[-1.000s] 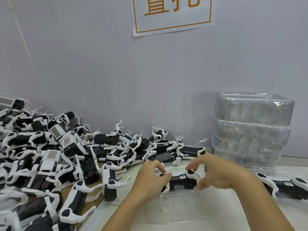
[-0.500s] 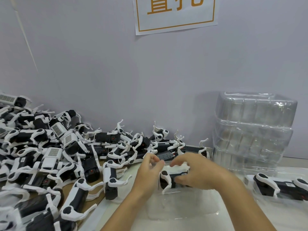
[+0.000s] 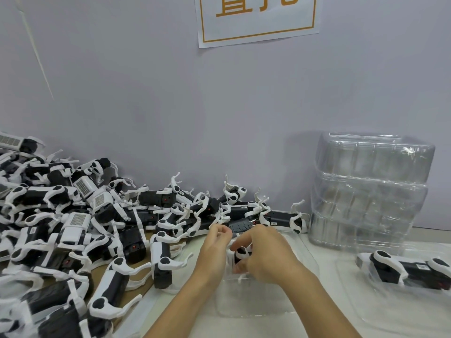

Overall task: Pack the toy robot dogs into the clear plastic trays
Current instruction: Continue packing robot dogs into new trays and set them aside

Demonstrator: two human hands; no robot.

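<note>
Since the earlier frame both hands had closed in over the toy robot dog [image 3: 241, 252]: right hand [image 3: 264, 256] slid left over the body, so only one black-and-white end still showed between the hands.

Near edge of worktop: both forearms came in from the bottom. Clear tray [image 3: 258, 298] sat mid-worktop under the hands, its near rim and bare floor open toward the person.

Right hand clamped on the dog, fingers curled over the top, thumb under. Left hand [image 3: 214, 250] sat just beside it at the dog's left end, fingers curled; whether it gripped the dog or the tray edge, cannot tell. Dog was held over the far part of the tray; seated or not, cannot tell.

Right side: second clear tray [image 3: 366, 311] with a packed dog [image 3: 405, 269] lying in it, well apart from the hands.

Left side: pile of loose dogs [image 3: 80, 230] ran along the left edge and reached just beside the left hand; little room there.

Far right corner: stack of empty trays [image 3: 371, 191] against the wall [image 3: 170, 106]. Paper sign [image 3: 256, 20] on the wall above.
</note>
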